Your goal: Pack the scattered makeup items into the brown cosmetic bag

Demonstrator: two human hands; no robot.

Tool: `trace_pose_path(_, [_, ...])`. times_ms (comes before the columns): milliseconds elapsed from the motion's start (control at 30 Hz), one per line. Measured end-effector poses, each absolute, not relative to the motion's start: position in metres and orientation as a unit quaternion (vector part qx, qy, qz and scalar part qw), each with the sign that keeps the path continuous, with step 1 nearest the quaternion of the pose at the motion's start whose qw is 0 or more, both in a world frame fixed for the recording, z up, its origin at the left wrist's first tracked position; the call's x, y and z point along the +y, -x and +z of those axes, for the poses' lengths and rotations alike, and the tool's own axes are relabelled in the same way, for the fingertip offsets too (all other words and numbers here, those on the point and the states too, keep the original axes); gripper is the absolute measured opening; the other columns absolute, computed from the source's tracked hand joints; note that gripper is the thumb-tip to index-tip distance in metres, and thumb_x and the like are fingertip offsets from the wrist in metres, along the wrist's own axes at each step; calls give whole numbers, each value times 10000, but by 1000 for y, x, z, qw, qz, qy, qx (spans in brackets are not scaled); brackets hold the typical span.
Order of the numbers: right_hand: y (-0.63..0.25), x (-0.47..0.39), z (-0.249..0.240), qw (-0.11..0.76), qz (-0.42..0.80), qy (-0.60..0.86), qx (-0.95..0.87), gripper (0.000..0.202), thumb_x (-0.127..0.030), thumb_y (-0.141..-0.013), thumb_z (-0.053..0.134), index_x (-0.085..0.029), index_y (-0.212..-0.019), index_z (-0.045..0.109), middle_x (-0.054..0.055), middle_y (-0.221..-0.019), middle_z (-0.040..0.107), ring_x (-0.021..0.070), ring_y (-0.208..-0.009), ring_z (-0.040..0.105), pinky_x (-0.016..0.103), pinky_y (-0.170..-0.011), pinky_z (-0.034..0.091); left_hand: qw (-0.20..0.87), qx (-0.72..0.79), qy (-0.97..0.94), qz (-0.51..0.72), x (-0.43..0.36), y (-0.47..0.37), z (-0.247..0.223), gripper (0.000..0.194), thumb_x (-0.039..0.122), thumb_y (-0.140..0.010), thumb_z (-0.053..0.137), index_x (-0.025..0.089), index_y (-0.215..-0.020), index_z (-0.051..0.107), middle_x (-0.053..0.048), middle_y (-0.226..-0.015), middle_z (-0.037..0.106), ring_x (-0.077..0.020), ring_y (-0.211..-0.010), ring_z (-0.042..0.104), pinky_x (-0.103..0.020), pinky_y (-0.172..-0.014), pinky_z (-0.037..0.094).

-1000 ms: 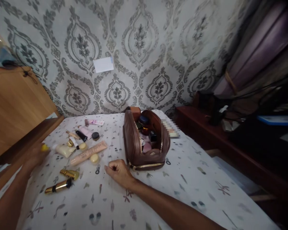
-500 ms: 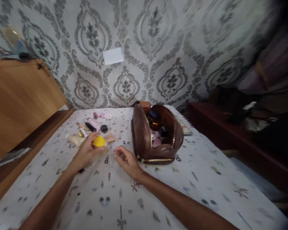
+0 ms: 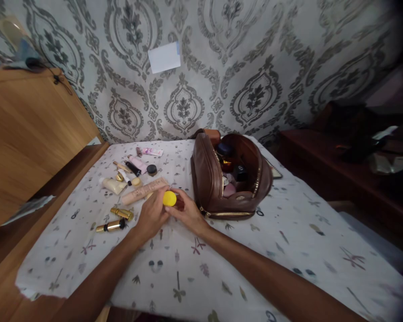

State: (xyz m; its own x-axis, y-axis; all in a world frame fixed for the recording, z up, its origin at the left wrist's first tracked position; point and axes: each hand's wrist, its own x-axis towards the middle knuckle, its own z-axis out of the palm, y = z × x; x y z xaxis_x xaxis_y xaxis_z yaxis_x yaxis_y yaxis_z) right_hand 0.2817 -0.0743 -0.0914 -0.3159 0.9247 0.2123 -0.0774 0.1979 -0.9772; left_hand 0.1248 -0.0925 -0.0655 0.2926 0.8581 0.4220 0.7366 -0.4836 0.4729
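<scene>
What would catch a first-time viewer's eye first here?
Probably the bright yellow round item, held between the left hand and right hand near the middle. Next, the open brown bag on the patterned cloth, right of the hands, with cosmetics inside.

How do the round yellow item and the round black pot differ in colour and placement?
The yellow item is bright yellow; the black pot is dark all over.
The yellow item is up between the left hand and right hand; the black pot lies on the patterned cloth, untouched.
Both look round.
</scene>
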Motion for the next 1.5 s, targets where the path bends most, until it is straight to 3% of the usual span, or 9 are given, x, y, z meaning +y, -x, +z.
trace_pose_path(100, [-283, -77, -87, 463, 561, 339, -597, 536, -476, -765, 720, -232, -1163, 456, 29, -962, 666, 180, -836, 648, 311, -741, 515, 80, 483, -813, 315, -95, -125, -67, 534, 172, -843, 525, 143, -1366, 425, -162, -1283, 622, -290, -1178, 601, -440, -991, 480])
trace_pose_path(267, [-291, -82, -76, 419, 568, 359, -611, 421, -631, -902, 494, -240, -1058, 465, -36, -724, 596, 134, -561, 561, 282, -590, 472, 137, 519, -773, 338, -96, -127, -62, 584, 280, -852, 630, 177, -1378, 398, -146, -1295, 612, -280, -1149, 624, -424, -953, 505])
trace_pose_path(433, [-291, -78, -83, 441, 565, 355, -600, 486, -702, -935, 343, -239, -919, 490, -27, -712, 545, 144, -578, 569, 289, -577, 488, 154, 517, -762, 359, -100, -130, -65, 609, 342, -845, 665, 186, -1371, 400, -148, -1311, 595, -294, -1187, 601, -439, -982, 485])
trace_pose_path(733, [-289, -78, -80, 454, 589, 346, -572, 487, -707, -881, 469, -224, -929, 511, -32, -701, 528, 119, -542, 496, 248, -503, 419, 212, 492, -741, 403, -102, -125, -66, 507, 366, -879, 632, 178, -1301, 423, -123, -1225, 611, -265, -1088, 616, -399, -910, 498])
trace_pose_path(867, [-291, -81, -73, 486, 579, 353, -551, 519, -629, -845, 584, -238, -1185, 543, -13, -840, 515, 103, -577, 456, 232, -490, 380, 304, 460, -727, 409, -102, -123, -59, 453, 406, -915, 584, 169, -1277, 448, -96, -1102, 638, -244, -1002, 623, -361, -840, 503])
trace_pose_path(967, [-292, -82, -71, 493, 584, 341, -547, 545, -580, -847, 598, -255, -1280, 534, 13, -945, 532, 105, -615, 477, 240, -516, 390, 376, 446, -697, 417, -102, -124, -56, 417, 465, -953, 499, 182, -1257, 463, -58, -963, 637, -205, -830, 622, -316, -707, 499])
trace_pose_path(1167, [-292, -82, -74, 487, 599, 314, -553, 538, -546, -819, 647, -251, -1260, 558, 43, -989, 584, 132, -663, 526, 269, -569, 445, 494, 450, -602, 438, -97, -125, -65, 484, 588, -969, 370, 217, -1279, 390, -13, -776, 594, -174, -607, 588, -272, -495, 410])
trace_pose_path(1300, [-288, -83, -77, 485, 571, 325, -577, 581, -551, -789, 677, -254, -1265, 529, 56, -1024, 600, 153, -713, 563, 295, -630, 501, 524, 453, -572, 440, -92, -124, -70, 547, 661, -934, 375, 230, -1270, 401, 5, -724, 593, -166, -536, 582, -263, -443, 385])
trace_pose_path(1500, [-296, -93, -46, 486, 454, 350, -660, 434, -442, -844, 659, -233, -1215, 573, 71, -1055, 622, 172, -805, 603, 307, -730, 528, 549, 405, -557, 475, -93, -124, -64, 658, 762, -882, 359, 206, -1220, 448, 2, -679, 607, -185, -535, 587, -283, -448, 403])
